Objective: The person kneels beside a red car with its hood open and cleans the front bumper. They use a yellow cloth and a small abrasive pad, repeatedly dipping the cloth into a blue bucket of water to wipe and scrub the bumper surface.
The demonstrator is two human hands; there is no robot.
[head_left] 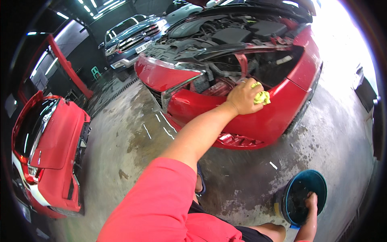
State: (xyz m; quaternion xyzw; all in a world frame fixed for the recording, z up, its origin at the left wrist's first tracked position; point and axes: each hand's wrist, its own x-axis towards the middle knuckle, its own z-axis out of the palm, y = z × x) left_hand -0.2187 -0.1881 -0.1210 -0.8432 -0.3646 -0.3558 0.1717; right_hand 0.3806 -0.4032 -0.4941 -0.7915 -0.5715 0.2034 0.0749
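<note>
Stretched out in front of me, my left hand (243,97) is closed around a crumpled yellow-green cloth (262,96). It rests at the upper edge of the red front bumper (250,123) of a car, beside the opening where no headlight sits. Down at the right, my right hand (311,200) reaches inside a dark blue bucket (288,197) standing on the floor. Its fingers look curled closed, but what they hold, if anything, is hidden. The bucket's inside is dark, so its contents are hard to make out.
The red car's hood is raised over its engine bay (229,34). Another red car (56,141) stands at the left. A blue pickup (133,40) is parked behind, near a red post (66,66) and a green stool (96,72). The concrete floor (113,161) has wet patches.
</note>
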